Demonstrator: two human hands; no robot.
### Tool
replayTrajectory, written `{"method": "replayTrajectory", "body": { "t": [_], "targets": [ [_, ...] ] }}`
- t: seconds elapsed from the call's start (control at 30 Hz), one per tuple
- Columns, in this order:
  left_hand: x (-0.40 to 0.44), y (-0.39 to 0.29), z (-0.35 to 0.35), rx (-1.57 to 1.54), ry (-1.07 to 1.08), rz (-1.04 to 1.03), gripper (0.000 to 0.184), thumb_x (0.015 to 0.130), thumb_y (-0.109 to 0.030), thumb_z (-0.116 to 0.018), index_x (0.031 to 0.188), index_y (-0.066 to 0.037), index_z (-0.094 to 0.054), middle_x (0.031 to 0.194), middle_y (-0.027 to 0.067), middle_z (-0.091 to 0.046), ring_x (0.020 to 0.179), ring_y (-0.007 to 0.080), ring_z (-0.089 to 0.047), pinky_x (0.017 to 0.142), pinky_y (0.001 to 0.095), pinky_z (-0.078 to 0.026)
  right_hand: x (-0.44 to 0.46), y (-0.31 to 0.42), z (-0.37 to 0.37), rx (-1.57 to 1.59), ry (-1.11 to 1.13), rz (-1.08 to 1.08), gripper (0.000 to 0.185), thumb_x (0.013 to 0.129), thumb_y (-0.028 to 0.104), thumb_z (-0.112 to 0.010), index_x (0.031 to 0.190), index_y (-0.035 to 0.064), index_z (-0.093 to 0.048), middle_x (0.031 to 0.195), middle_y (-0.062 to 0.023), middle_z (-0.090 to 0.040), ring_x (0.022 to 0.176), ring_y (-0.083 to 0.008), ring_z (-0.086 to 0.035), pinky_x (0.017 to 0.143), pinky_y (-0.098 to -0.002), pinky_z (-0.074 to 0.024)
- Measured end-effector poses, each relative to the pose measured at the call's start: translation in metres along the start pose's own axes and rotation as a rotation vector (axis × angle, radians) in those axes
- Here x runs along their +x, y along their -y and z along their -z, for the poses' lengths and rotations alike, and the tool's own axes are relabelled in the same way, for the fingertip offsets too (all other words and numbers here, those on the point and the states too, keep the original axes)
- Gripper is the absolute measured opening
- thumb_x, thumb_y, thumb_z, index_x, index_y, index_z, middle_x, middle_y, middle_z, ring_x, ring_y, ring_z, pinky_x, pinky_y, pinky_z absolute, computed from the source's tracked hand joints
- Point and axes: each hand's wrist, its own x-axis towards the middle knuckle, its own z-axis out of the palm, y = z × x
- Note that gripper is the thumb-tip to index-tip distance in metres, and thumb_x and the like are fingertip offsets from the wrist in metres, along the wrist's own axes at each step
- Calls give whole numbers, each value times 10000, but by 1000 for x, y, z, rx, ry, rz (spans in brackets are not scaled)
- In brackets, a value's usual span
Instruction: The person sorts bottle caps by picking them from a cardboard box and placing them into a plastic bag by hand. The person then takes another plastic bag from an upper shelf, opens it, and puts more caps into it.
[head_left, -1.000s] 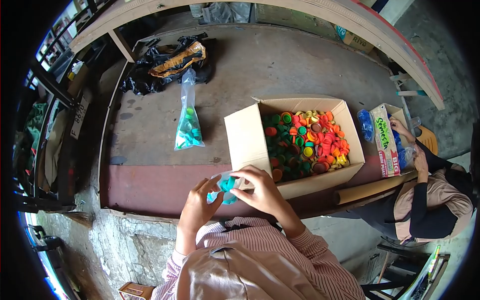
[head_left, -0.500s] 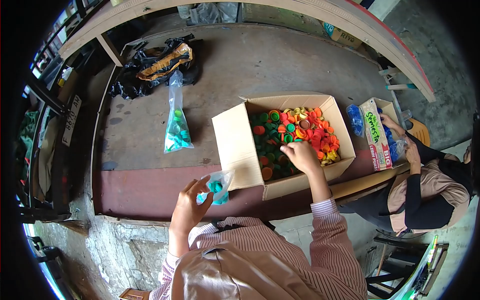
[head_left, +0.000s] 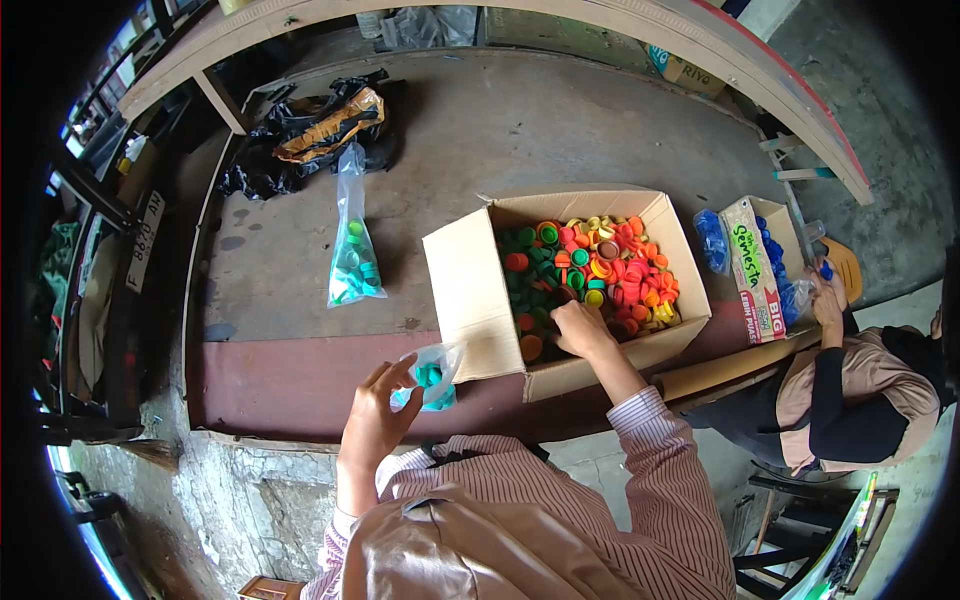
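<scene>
My left hand (head_left: 376, 405) is closed on the rim of a small clear plastic bag (head_left: 438, 362), which has teal bottle caps (head_left: 429, 376) inside. My right hand (head_left: 583, 328) reaches into an open cardboard box (head_left: 473, 290), over the near left part of its load. Its fingers are curled down among dark green caps (head_left: 545, 316); the fingertips are hidden, so what they pinch cannot be seen. Green, red, orange and yellow bottle caps (head_left: 628, 270) fill the box. Farther left, a taller clear bag (head_left: 354, 262) of teal and green caps stands on the table.
A crumpled black plastic bag (head_left: 300, 140) lies at the table's far left. On the right, a co-worker's hands (head_left: 826, 298) are at a smaller printed carton (head_left: 752, 270) with blue caps. A blue bundle (head_left: 711, 241) rests beside it. A wooden beam (head_left: 560, 12) crosses above the far edge.
My right hand has moved left and down, its fingers now deeper among the green caps. My left hand stays at the small bag. The co-worker's upper hand has drawn back toward the body.
</scene>
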Motion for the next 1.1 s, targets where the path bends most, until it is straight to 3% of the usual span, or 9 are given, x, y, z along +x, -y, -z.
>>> {"method": "replayTrajectory", "body": {
  "t": [0.2,0.27,0.5,0.6,0.73,0.87,0.93,1.03,1.1],
  "targets": [
    [0,2,-4,5,-8,-33,385,733,26,-629,1114,9,-571,826,127,-594,751,219,-612,689,308,-501,4,3,-17,135,-44,-174,201,673,176,-723,780,28,-641,769,-208,-625,782,-352,-626,690,-427,-509],
    [0,2,-4,14,-8,-37,384,734,24,-628,1113,7,-571,826,126,-595,749,219,-612,685,310,-500,6,3,-16,203,-16,-293,196,653,76,-677,826,-11,-651,888,-218,-636,843,-352,-632,726,-415,-527],
    [-1,2,-5,-3,8,-21,385,735,26,-627,1115,5,-571,817,121,-591,745,218,-610,683,306,-500,4,-5,-12,284,-69,-410,242,572,140,-737,737,54,-582,799,-160,-635,798,-328,-624,671,-395,-505],
    [-2,6,-3,11,-20,-54,389,737,28,-626,1121,4,-569,812,120,-588,743,213,-610,682,304,-501,-7,-8,8,470,-31,-401,243,595,84,-732,761,53,-558,826,-144,-644,752,-253,-636,636,-344,-503],
    [-3,5,1,3,-21,-23,390,736,32,-627,1121,2,-570,810,118,-588,738,211,-609,687,301,-502,-35,1,14,1172,-497,40,414,632,2,-764,920,85,-478,960,-27,-615,796,-82,-571,647,-255,-427],
    [0,5,-3,-5,-1,-34,387,737,29,-627,1119,-1,-571,810,120,-588,737,215,-610,688,303,-502,-48,31,13,1446,-712,260,431,656,33,-772,965,101,-478,973,-32,-611,821,-82,-571,693,-233,-380],
    [2,3,-3,3,10,-35,387,738,27,-627,1120,-2,-570,810,121,-587,737,218,-611,687,304,-502,-51,50,20,1482,-754,264,378,668,55,-766,962,77,-530,909,-16,-609,770,-71,-553,670,-227,-383],
    [1,3,-2,18,15,-31,389,739,23,-628,1123,-4,-569,810,124,-587,739,223,-612,686,306,-502,-56,89,43,1113,-697,249,209,690,95,-731,856,49,-613,698,-2,-576,616,-57,-483,551,-203,-370],
    [1,3,-2,18,21,-33,390,739,22,-629,1124,-5,-568,811,124,-587,740,225,-612,685,308,-501,-53,116,49,966,-660,310,226,699,145,-728,876,57,-618,701,-51,-595,630,-153,-561,575,-277,-430]
  ]
}}
